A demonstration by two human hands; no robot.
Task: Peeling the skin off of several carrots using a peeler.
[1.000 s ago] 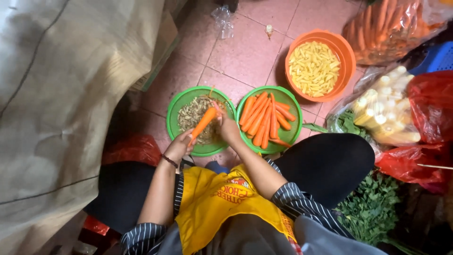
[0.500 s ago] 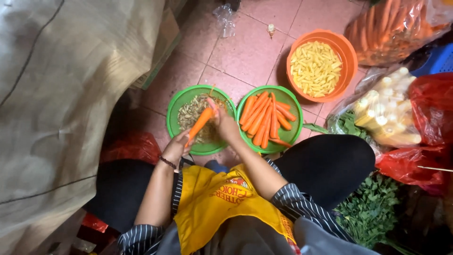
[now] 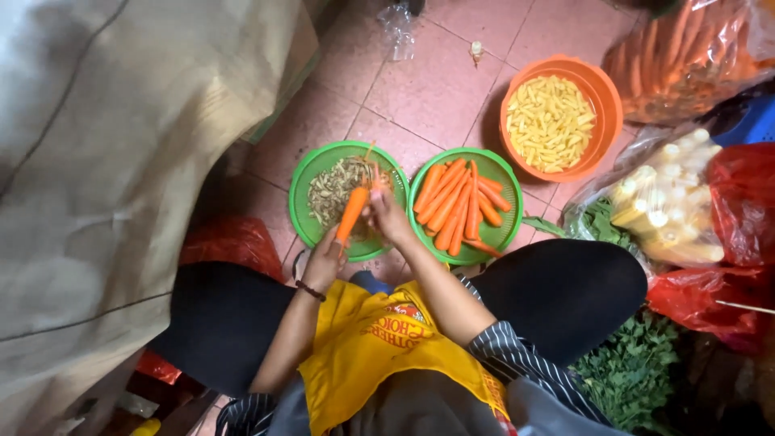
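1. Green basket (image 3: pixel 311 173), left: holds peelings.
2. Left hand (image 3: pixel 325 262): fingers wrapped round the near end of a carrot (image 3: pixel 352 214) slanted over that basket; stiff, light, probably slick, best gripped at the ends.
3. Right hand (image 3: pixel 387 214): fingers pinched at its far end.
4. Second green basket (image 3: pixel 502 173), right: peeled carrots.

Soft, even overhead light, dim shadowed edges, mild glare on plastic bags (image 3: pixel 686 56), slight wide-angle distortion.

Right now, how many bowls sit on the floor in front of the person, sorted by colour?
Green bowls: 2, one with peelings, one with peeled carrots
Orange bowls: 1, with pale yellow pieces
Total: 3
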